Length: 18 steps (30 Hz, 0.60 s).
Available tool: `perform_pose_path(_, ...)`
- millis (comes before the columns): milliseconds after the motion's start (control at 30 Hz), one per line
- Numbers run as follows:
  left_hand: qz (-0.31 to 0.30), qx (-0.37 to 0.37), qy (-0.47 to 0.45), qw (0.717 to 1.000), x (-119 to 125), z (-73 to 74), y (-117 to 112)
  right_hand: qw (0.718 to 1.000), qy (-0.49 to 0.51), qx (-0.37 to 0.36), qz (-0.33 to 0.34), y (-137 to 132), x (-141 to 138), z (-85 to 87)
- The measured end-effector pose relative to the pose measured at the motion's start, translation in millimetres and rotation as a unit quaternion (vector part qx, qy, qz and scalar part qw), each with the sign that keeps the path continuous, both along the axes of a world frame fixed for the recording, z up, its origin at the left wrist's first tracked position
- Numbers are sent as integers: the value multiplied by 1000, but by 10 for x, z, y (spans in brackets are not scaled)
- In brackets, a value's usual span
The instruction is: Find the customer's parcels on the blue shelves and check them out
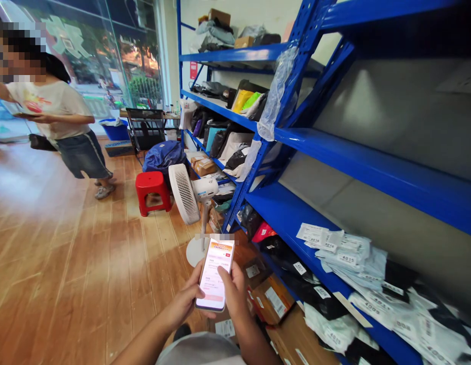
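Observation:
A lit smartphone is held upright between my two hands, low in the middle of the view. My left hand grips its left edge, the thumb by the lower corner of the screen. Around the right edge, my right hand is closed, and its thumb lies over the middle of the screen. The screen shows an orange banner on top and rows of text too small to read. Fingers behind the phone are mostly hidden.
Blue shelving with labelled parcel bags runs along the right. Cardboard boxes lie below it. Ahead stand a white fan, a red stool and a chair. Another person stands at the left.

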<state>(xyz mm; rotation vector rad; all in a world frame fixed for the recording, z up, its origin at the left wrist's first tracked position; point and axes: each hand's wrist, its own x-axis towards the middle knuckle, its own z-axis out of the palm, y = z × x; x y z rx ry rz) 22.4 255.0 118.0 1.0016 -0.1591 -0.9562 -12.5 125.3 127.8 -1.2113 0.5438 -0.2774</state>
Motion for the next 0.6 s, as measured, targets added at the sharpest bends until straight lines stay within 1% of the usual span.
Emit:
perform_pose_path(100, -4, 9, -7, 1000, 25, -26, 53, 1000, 2, -19, 0, 63, 17, -11)
perform_pose_path(200, -3, 7, -7, 1000, 55, -29, 137, 1000, -6, -17, 7, 164, 42, -6)
perform_pose_path(367, 16, 4, -18, 1000, 110, 17, 390, 999, -7, 36, 26, 425, 143, -3)
perform_pose_path(500, 56, 14, -14, 998, 120, -30, 701, 997, -4, 53, 56, 689, 285, -76)
perform_pose_path(600, 114, 3, -1, 993, 82, -105, 936, 993, -8, 63, 98, 895, 404, -178)
